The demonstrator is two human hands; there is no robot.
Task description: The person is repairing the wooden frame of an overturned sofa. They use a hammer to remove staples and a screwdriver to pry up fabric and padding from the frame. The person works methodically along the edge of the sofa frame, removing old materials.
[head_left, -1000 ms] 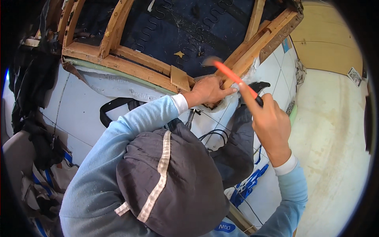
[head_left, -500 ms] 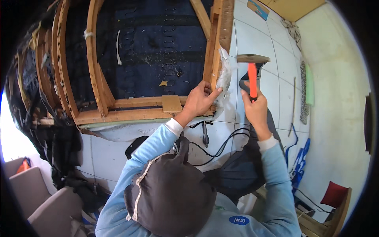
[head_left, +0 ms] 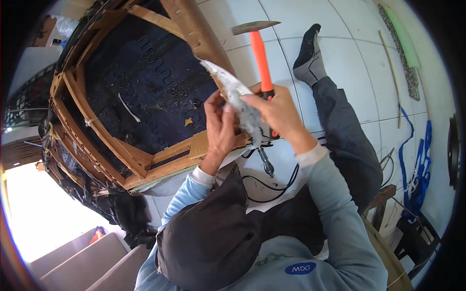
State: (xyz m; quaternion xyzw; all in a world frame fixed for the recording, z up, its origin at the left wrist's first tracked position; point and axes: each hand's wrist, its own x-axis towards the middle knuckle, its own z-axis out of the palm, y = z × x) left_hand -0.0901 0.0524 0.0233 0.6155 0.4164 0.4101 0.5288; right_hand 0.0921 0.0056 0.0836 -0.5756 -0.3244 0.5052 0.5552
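My right hand [head_left: 281, 114] is closed round the grip of a hammer [head_left: 262, 60] with an orange handle, its metal head raised. The same hand's thumb and finger touch the edge of a torn strip of white padding [head_left: 248, 116]. This padding runs along the corner side of an upturned wooden furniture frame [head_left: 162, 167]. My left hand [head_left: 221, 128] curls over the frame's rail beside the padding, fingers on the inner side and thumb by the strip. Inside the frame, dark cloth [head_left: 150, 77] lies behind zigzag springs [head_left: 160, 63].
A tool with a dark handle [head_left: 266, 162] and a black cable [head_left: 276, 196] lie on the white tiles near the frame's corner. My outstretched leg [head_left: 340, 121] is at the right. Blue straps [head_left: 420, 169] and a green roll [head_left: 403, 36] lie along the wall.
My right hand has moved left with the hammer to the white padding. My left hand stays at the frame's corner. The view has turned, so the frame appears tilted.
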